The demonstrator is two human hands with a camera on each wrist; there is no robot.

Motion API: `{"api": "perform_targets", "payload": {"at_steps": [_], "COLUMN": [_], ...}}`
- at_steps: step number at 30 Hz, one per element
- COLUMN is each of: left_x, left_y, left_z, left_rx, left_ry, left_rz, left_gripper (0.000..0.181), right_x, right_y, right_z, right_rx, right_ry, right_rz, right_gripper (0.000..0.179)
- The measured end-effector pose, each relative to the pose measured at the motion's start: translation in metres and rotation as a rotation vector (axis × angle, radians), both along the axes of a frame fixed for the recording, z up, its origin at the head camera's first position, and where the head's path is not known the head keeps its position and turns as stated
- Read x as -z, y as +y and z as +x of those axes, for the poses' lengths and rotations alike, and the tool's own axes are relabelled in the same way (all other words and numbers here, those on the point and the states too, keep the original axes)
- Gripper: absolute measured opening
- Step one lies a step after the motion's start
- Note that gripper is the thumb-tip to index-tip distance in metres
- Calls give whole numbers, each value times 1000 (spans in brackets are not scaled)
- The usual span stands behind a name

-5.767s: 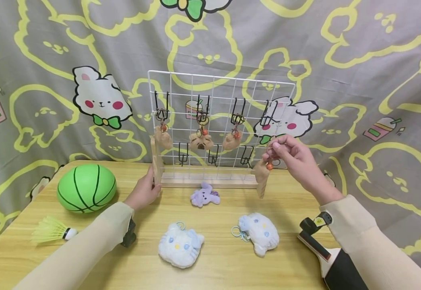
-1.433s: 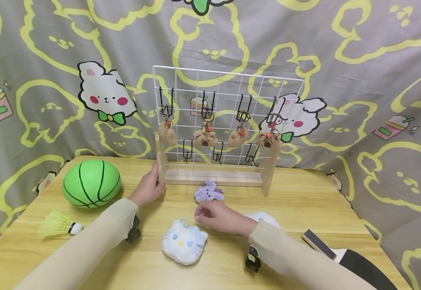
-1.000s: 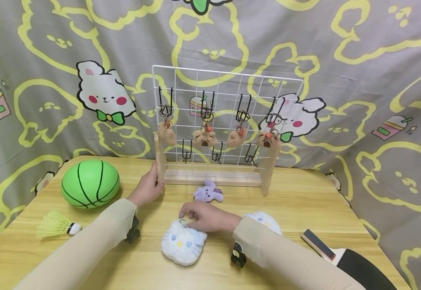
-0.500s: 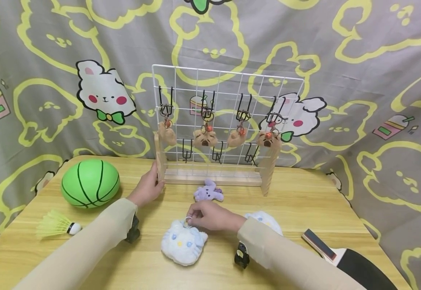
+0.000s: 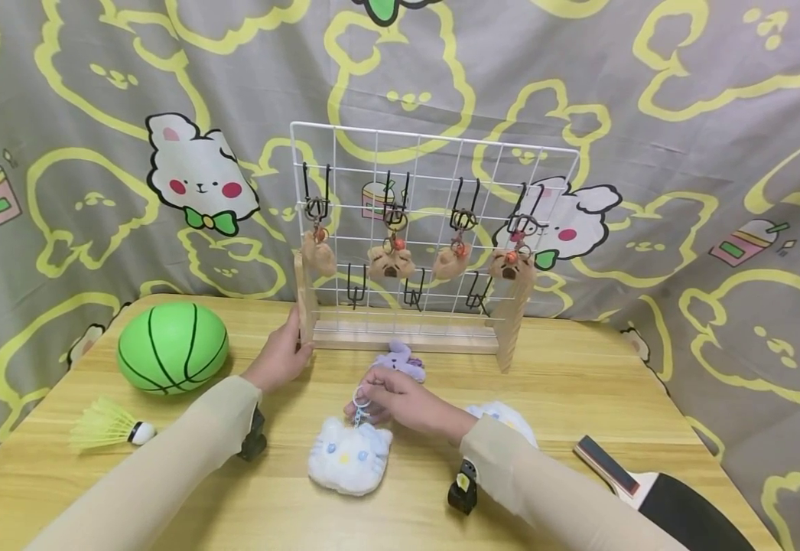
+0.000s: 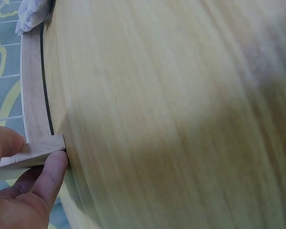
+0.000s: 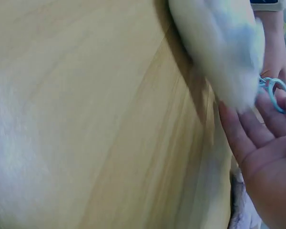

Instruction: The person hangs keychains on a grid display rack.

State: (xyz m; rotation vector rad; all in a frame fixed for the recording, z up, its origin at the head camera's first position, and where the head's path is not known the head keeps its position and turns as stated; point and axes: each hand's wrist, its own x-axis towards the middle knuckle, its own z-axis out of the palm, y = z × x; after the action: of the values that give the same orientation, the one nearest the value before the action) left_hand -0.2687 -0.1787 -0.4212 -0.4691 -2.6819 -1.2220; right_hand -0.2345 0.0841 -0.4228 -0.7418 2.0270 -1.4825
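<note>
At the centre of the frame, a person's right hand (image 5: 400, 398) pinches a pale-blue metal ring (image 7: 276, 98) between thumb and finger, the remaining fingers extended in the right wrist view. From the ring hangs a white plush cat-face charm (image 5: 348, 459) with blue eyes and a yellow nose, upright at lower centre; whether its bottom edge touches the worktop (image 5: 248, 505) cannot be told. Left of centre, the left hand (image 5: 281, 360) grips the pale wooden side upright (image 5: 306, 306) of a white wire-grid rack (image 5: 400, 339), thumb on one side and fingers on the other. Four tan plush dog-face charms (image 5: 391, 264) hang along its upper row of black hooks. A lilac plush animal (image 5: 400, 361) lies partly behind the right hand; a second white plush charm (image 5: 510, 417) shows beyond the right sleeve. A green rubber ball (image 5: 173, 348) and a yellow shuttlecock (image 5: 107, 425) sit at left, a black table-tennis bat (image 5: 689, 505) at lower right.
</note>
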Motion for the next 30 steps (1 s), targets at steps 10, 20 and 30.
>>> {"api": "perform_targets", "payload": {"at_steps": [10,20,30], "left_x": [3,1,2], "left_y": [0,0,-1], "left_z": [-2,-2,-1], "left_rx": [-4,-7,-7], "left_ry": [-7,-9,1], "left_rz": [6,-5,-2], "left_gripper": [77,75,75], "right_x": [-6,-32,-52], "right_y": [-2,-12,-30], "right_z": [-1,-13,-28], "right_rx": [77,170,315], "right_ry": [-76,175,378], "right_rz": [-96,-195,-239], "right_gripper": [27,25,22]}}
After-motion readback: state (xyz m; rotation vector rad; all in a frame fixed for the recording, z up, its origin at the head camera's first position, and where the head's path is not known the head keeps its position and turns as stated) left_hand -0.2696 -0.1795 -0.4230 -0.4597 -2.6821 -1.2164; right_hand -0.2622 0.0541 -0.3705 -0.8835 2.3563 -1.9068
